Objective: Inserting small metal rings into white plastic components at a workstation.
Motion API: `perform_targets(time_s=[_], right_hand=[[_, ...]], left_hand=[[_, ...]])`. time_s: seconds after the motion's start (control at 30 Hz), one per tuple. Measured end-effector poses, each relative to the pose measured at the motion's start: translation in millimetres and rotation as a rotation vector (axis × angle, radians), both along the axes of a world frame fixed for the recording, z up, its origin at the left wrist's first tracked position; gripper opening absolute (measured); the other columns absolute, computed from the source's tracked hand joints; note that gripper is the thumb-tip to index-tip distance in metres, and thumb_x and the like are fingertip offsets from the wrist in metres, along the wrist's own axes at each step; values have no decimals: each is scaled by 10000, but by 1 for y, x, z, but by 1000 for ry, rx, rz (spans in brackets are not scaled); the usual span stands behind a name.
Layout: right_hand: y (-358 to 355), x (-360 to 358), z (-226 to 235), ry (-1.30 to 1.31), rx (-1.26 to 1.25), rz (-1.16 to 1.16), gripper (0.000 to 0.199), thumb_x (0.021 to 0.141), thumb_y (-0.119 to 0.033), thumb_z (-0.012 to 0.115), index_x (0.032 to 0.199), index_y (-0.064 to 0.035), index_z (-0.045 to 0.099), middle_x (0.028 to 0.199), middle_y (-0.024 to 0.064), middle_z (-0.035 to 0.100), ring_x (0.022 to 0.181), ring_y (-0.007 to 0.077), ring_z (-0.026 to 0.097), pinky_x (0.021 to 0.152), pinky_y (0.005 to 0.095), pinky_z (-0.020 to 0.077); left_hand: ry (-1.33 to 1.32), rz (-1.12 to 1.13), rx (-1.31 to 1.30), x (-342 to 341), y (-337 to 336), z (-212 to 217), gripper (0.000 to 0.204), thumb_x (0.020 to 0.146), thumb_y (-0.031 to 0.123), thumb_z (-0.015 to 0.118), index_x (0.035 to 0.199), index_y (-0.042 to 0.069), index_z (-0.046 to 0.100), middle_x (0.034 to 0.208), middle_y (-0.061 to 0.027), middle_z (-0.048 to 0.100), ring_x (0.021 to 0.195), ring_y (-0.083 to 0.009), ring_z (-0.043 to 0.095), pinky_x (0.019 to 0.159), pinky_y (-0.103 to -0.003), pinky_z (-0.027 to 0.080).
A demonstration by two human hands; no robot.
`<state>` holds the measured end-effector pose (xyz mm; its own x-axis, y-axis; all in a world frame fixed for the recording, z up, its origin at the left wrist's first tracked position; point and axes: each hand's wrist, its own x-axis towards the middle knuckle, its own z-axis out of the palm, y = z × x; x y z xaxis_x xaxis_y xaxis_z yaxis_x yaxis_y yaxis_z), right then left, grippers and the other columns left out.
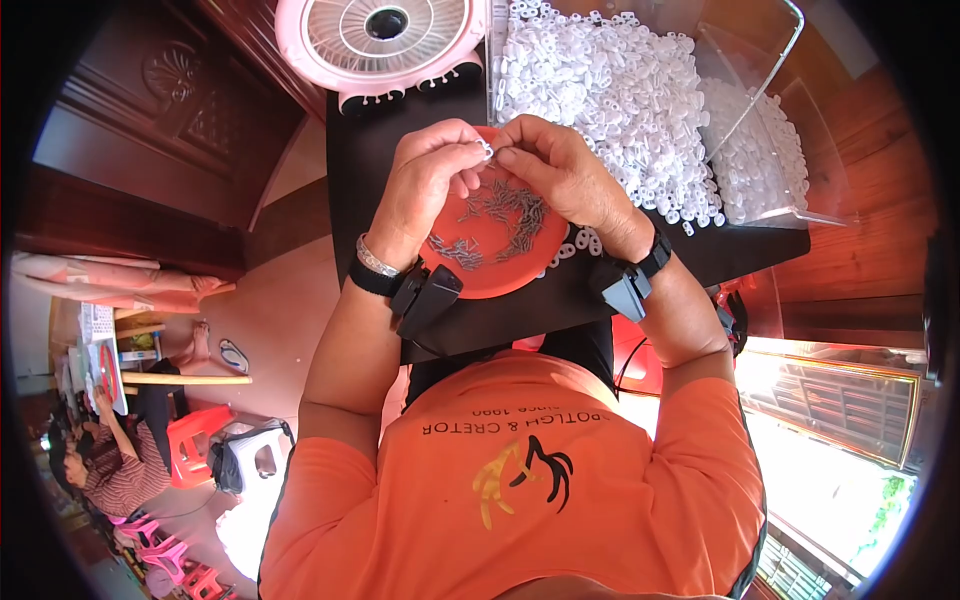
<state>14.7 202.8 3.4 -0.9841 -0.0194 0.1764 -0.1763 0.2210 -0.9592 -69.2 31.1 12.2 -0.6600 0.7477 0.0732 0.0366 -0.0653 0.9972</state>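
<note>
Above a round red dish (490, 278), my left hand (425, 180) pinches a small white plastic piece with holes (487, 150) between thumb and fingertips. My right hand (575, 180) is closed in a pinch close beside that piece. Whatever its fingertips hold is too small to make out. Under both hands, many small grey metal screws (522, 228) lie scattered in the dish. A few more white plastic pieces (585, 240) rest on the dark table by the dish's right edge, below my right wrist.
A big heap of white plastic pieces (600, 90) fills the far right of the table (700, 255), beside a clear plastic bin (800, 205). At the far left stands a pink fan (385, 50). Off to the left, another person (125, 465) sits near red stools (195, 445).
</note>
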Motion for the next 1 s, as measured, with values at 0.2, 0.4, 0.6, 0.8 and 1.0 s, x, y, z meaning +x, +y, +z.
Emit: perform_targets(time_s=[0.2,0.4,0.6,0.8,1.0], right_hand=[[-3,1,0,-14,-312,-36,139,930,-121,534,948,14,563,780,11,585,706,62,519,640,215,450],[-1,0,-2,-2,-232,-122,169,931,-154,547,910,11,576,779,14,604,700,74,537,635,222,455],[-4,4,3,5,39,-176,194,903,-183,568,872,7,588,690,38,598,660,81,531,599,251,448],[0,3,4,26,152,-116,230,907,-213,548,861,9,585,657,46,571,628,108,496,584,289,429],[-2,2,-2,31,34,-83,200,917,-182,537,864,9,561,679,38,545,660,98,474,613,273,426]], left_hand=[[30,-16,41,4,0,4,159,846,137,525,825,1,604,770,-33,589,681,-98,566,578,-210,407],[143,-64,55,6,1,5,153,831,128,540,810,-12,596,841,-37,561,715,-100,546,605,-229,408],[275,-54,37,10,5,1,91,801,54,587,766,-30,576,782,-16,496,692,-69,473,604,-223,375],[303,-81,-4,10,4,3,115,811,86,582,773,-23,582,713,-5,512,631,-71,474,566,-223,380],[37,-53,-42,7,2,5,192,830,195,558,792,14,612,701,-10,558,622,-81,518,556,-218,411]])
